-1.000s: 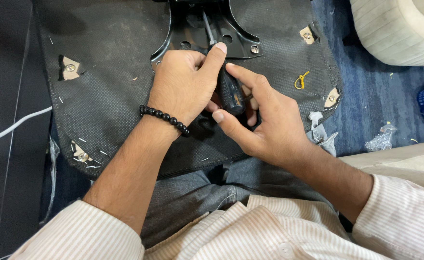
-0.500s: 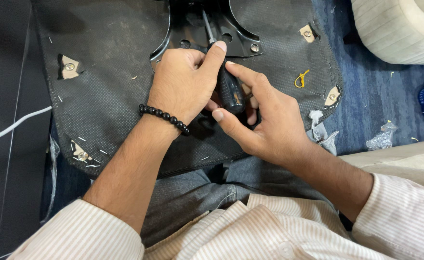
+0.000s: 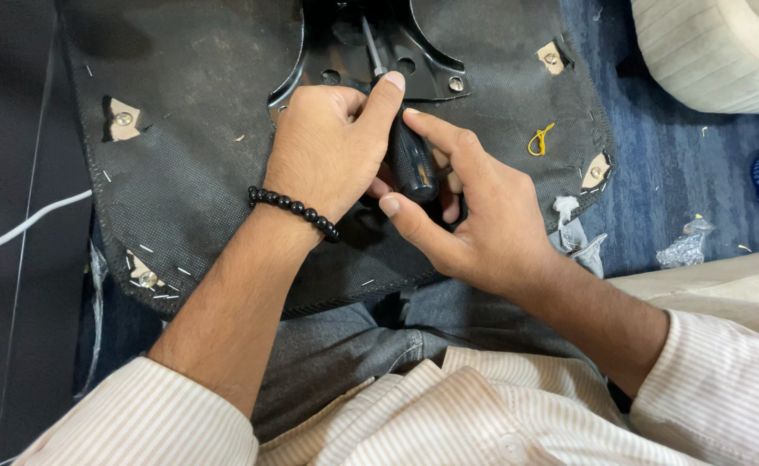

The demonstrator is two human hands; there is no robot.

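Both hands, L (image 3: 323,147) & R (image 3: 466,216), grip tight round black screwdriver (image 3: 410,160), tip on black bracket (image 3: 354,52) w/ seat underside (image 3: 198,112).

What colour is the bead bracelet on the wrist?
Black; the bracelet shows best in the head view.

Blue carpet floor (image 3: 673,198) bears plastic scraps (image 3: 681,250) and a cream cushion (image 3: 716,52).

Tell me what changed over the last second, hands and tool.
Nothing visibly changed. Both hands, left hand and right hand, still grip the black-handled screwdriver, its shaft on the black metal plate of the fabric-covered seat underside.
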